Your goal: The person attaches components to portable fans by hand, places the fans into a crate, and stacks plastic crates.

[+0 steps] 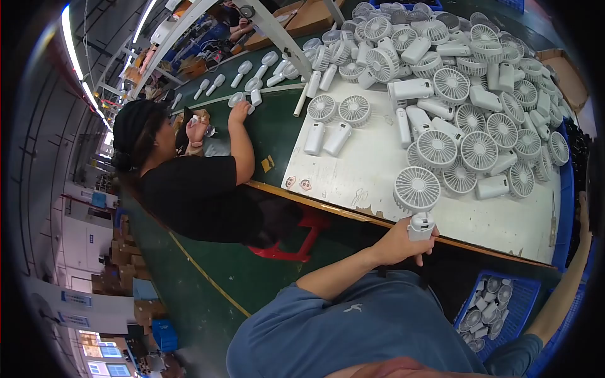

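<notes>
My left hand [400,242] is closed around the handle of a white handheld fan [417,189], its round grille facing up over the front edge of the table. At the far right, my right hand [585,214] reaches along a blue bin [565,195] that holds small dark pieces. Its fingers are dim and too near the frame's edge to make out. A large heap of white fans [452,85] covers much of the white board [353,173] in front of me. Two more fans [354,110] lie side by side left of the heap.
A blue basket [534,286] of fans stands low at my right. On my left a co-worker [189,189] in black sits at the green bench [277,120], one hand on a fan. A red stool [302,242] and a metal post [277,34] are nearby.
</notes>
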`<move>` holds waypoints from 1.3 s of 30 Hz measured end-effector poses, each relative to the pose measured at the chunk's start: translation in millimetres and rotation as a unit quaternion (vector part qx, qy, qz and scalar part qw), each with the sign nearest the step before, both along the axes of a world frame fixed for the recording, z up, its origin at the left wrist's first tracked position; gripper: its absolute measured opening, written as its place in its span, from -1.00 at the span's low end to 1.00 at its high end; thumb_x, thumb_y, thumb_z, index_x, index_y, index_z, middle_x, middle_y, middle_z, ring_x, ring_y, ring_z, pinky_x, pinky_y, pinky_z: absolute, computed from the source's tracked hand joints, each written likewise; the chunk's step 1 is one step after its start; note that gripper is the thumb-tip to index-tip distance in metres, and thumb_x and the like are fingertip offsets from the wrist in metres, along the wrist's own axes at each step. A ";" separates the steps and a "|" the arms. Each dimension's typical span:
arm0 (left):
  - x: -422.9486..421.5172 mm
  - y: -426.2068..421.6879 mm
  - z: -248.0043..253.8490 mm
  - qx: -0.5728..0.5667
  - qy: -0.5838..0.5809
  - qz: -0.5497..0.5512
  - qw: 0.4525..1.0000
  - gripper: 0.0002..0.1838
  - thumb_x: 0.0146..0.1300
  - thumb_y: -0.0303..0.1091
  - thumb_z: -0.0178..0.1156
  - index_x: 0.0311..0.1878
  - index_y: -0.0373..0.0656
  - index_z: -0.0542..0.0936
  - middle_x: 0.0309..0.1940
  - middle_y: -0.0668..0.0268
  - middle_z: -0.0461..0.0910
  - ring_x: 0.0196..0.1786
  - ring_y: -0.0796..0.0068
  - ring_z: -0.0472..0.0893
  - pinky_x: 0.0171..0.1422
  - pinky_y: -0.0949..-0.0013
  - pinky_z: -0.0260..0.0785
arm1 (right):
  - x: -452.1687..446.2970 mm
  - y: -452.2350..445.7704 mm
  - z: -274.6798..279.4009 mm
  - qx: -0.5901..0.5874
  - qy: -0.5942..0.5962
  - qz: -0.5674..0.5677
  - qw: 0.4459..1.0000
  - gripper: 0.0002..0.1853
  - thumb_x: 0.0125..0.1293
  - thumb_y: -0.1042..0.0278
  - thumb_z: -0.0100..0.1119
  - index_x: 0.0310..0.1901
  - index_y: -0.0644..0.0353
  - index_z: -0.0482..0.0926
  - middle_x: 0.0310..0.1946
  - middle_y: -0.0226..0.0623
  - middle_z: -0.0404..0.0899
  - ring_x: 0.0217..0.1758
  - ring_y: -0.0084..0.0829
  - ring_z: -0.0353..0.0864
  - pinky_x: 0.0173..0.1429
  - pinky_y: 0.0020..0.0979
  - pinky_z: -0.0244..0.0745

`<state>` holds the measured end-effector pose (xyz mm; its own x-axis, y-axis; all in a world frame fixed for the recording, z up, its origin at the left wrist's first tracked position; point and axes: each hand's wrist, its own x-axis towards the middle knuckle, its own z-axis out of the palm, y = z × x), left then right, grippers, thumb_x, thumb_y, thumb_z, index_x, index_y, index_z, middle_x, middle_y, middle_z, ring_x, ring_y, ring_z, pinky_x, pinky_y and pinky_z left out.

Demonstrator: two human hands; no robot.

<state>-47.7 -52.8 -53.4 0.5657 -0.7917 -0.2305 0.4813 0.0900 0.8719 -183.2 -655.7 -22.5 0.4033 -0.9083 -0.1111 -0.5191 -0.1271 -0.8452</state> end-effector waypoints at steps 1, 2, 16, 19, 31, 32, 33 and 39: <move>0.2 -0.8 -0.9 0.007 -0.007 -0.005 1.000 -0.72 0.27 -0.44 0.27 -0.01 -0.30 0.48 -0.31 0.28 0.53 -0.27 0.51 0.63 -0.44 0.43 0.63 | -8.0 -34.4 -25.4 -0.006 0.005 0.002 1.000 -0.78 0.37 0.38 0.20 -0.07 0.34 0.65 -0.36 -0.26 0.64 -0.52 -0.49 0.53 -0.49 -0.50 0.45; 1.0 -1.1 -1.1 0.006 -0.007 -0.006 1.000 -0.72 0.27 -0.44 0.27 -0.01 -0.30 0.48 -0.31 0.28 0.53 -0.27 0.51 0.63 -0.44 0.43 0.63 | -13.3 -59.7 -45.3 -0.024 0.007 0.017 1.000 -0.77 0.37 0.37 0.20 -0.06 0.33 0.65 -0.37 -0.28 0.63 -0.52 -0.51 0.52 -0.49 -0.50 0.43; 2.8 -0.6 -4.7 0.017 0.003 0.014 1.000 -0.70 0.26 -0.42 0.27 0.01 -0.28 0.47 -0.30 0.30 0.51 -0.26 0.51 0.61 -0.44 0.43 0.63 | -23.3 -130.3 -100.0 -0.189 0.055 0.102 0.975 -0.62 0.44 0.14 0.18 0.07 0.29 0.62 -0.39 -0.46 0.56 -0.51 -0.70 0.40 -0.46 -0.58 0.28; 3.2 0.4 -6.8 0.012 0.004 0.018 1.000 -0.69 0.27 -0.41 0.27 0.01 -0.28 0.47 -0.29 0.30 0.51 -0.26 0.51 0.61 -0.44 0.43 0.63 | -21.3 -128.8 -97.7 -0.235 0.068 0.176 0.953 -0.63 0.46 0.12 0.16 -0.11 0.35 0.67 -0.48 -0.44 0.54 -0.52 -0.68 0.42 -0.46 -0.55 0.30; 2.1 3.5 -7.0 0.007 0.007 0.030 0.999 -0.70 0.30 -0.42 0.29 0.02 -0.28 0.48 -0.31 0.29 0.54 -0.24 0.49 0.63 -0.42 0.42 0.62 | -14.3 -66.4 -57.1 -0.145 0.102 0.093 0.980 -0.70 0.47 0.22 0.09 -0.11 0.32 0.65 -0.57 -0.51 0.45 -0.57 -0.66 0.42 -0.48 -0.50 0.31; 2.0 3.6 -7.3 0.001 0.005 0.036 0.999 -0.70 0.30 -0.42 0.29 0.02 -0.28 0.48 -0.31 0.29 0.54 -0.24 0.49 0.63 -0.42 0.42 0.62 | -14.1 -65.6 -56.4 -0.125 0.093 0.107 0.982 -0.70 0.46 0.23 0.09 -0.06 0.32 0.64 -0.53 -0.48 0.49 -0.56 -0.65 0.42 -0.48 -0.51 0.32; 1.8 3.6 -7.9 0.003 0.003 0.036 0.999 -0.70 0.30 -0.42 0.29 0.03 -0.28 0.48 -0.30 0.30 0.54 -0.25 0.50 0.63 -0.42 0.42 0.62 | -17.2 -75.7 -64.2 -0.105 0.086 0.122 0.983 -0.70 0.45 0.25 0.09 -0.02 0.32 0.63 -0.49 -0.46 0.53 -0.56 -0.64 0.43 -0.47 -0.52 0.32; 1.3 5.8 -6.0 0.001 -0.013 0.040 0.999 -0.69 0.29 -0.40 0.27 0.04 -0.29 0.47 -0.27 0.29 0.51 -0.27 0.52 0.61 -0.44 0.42 0.62 | -19.0 -88.9 -65.0 -0.127 0.063 0.080 0.987 -0.65 0.43 0.24 0.13 0.13 0.26 0.60 -0.27 -0.39 0.64 -0.54 -0.68 0.43 -0.55 -0.63 0.26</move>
